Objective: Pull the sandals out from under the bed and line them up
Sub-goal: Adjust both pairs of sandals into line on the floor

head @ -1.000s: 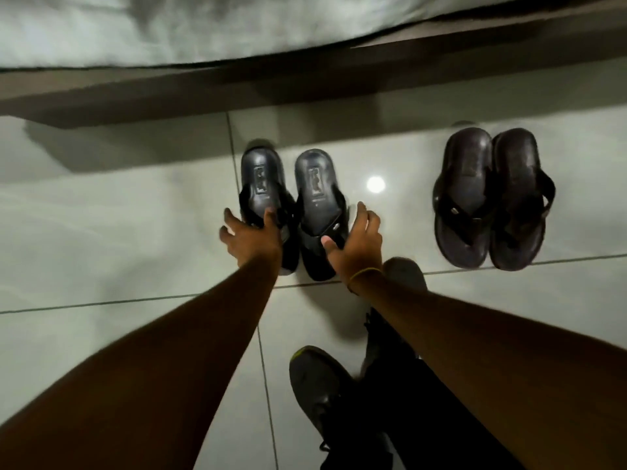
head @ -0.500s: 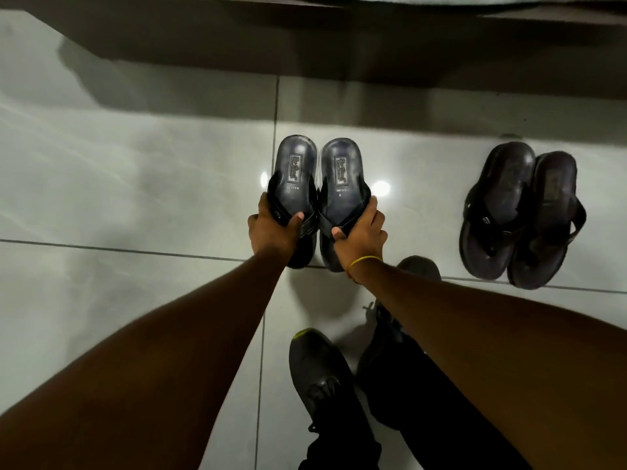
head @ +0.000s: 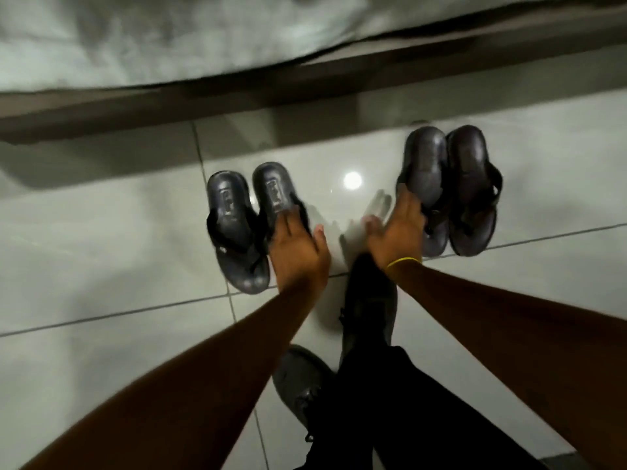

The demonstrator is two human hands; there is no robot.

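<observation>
The blue pair (head: 237,228) stands on the tiled floor (head: 101,249), long axes toward the bed (head: 169,45); the left hand (head: 298,252) lies flat and open on its right sandal, gripping nothing. Well apart to the right, the brown pair (head: 451,191) stands parallel; the right hand (head: 397,232), nearer it, rests loosely open against the inner sandal; whether it grips I cannot tell.

Both arms extended forward and down, bare forearms converging toward frame centre. Left hand (head: 298,249) palm-down, fingers (head: 288,220) spread flat, thumb out to the right. Right hand (head: 397,232) right of centre, palm-down, fingers reaching up-right, blurred; yellow band (head: 403,261) on wrist.
</observation>
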